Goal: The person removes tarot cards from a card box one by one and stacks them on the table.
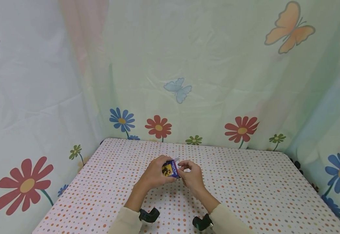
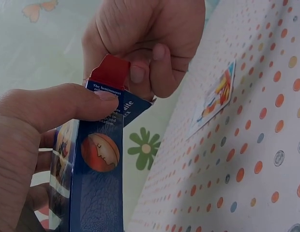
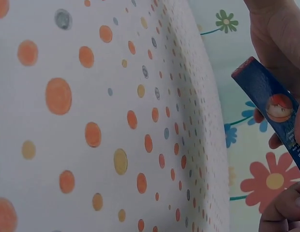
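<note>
A small blue card box (image 1: 168, 170) with a yellow picture on its front is held above the table. My left hand (image 1: 154, 173) grips it, the thumb (image 2: 99, 104) lying across the narrow side near the open end. At that end a red-lined flap (image 2: 111, 71) stands up, and a blue flap (image 2: 136, 107) juts out sideways. My right hand (image 1: 192, 177) is at the same end, its curled fingers pinching around the flaps. The box's contents are hidden. In the right wrist view, the box's closed end (image 3: 247, 67) points away from the right hand.
A colourful picture card (image 2: 215, 99) lies on the dotted tablecloth (image 1: 246, 188) in the left wrist view. Curtains (image 1: 170, 58) printed with flowers and butterflies hang behind and at both sides. Black wrist devices (image 1: 149, 215) sit on both forearms.
</note>
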### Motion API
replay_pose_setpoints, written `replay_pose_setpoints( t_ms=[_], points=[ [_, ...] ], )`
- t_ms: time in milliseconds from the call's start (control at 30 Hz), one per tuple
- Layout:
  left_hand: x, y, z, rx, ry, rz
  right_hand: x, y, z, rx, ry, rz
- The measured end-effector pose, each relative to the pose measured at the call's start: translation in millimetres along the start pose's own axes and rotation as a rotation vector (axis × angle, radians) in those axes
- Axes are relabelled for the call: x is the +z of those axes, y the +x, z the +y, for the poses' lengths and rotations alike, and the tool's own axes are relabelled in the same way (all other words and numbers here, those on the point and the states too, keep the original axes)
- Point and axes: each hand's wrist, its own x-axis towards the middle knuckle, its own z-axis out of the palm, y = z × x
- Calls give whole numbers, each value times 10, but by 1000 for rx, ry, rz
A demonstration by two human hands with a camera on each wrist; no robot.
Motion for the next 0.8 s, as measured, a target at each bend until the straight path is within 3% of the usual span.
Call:
replay_pose_setpoints(
  t_ms=[800],
  points=[
    [-31, -4, 20, -21, -2, 6, 36, -6, 14, 49, 42, 1]
  ],
)
